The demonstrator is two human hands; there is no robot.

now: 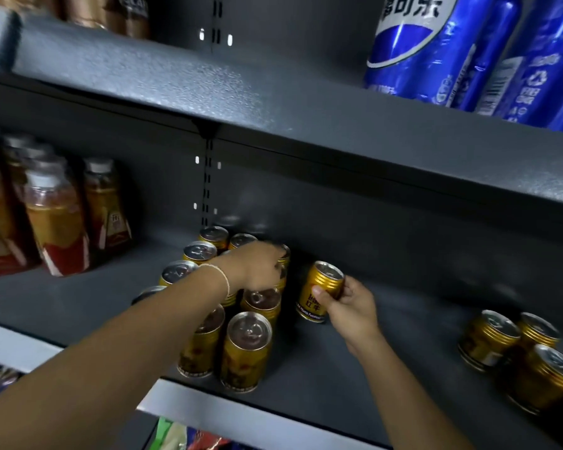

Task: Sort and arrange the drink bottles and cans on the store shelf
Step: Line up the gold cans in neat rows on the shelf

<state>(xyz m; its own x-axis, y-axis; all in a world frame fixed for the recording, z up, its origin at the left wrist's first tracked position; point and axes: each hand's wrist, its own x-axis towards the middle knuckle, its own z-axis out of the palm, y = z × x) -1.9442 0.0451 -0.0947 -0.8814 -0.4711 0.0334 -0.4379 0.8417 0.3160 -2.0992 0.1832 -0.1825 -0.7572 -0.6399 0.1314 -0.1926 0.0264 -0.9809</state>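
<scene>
Several gold drink cans (246,349) stand in rows on the dark grey middle shelf (355,368). My left hand (260,266) reaches over these rows and grips a gold can (284,259) at the back of the group; most of that can is hidden by the hand. My right hand (346,305) holds another gold can (320,289) by its upper part, tilted, just right of the rows, its base at the shelf surface. Three more gold cans (517,355) stand apart at the far right of the same shelf.
Bottles of amber drink (56,222) with white caps fill the left of the middle shelf. Big blue cola bottles (468,50) stand on the upper shelf at right. Bare shelf lies between the can rows and the right-hand cans. Colourful packets (182,438) show on the shelf below.
</scene>
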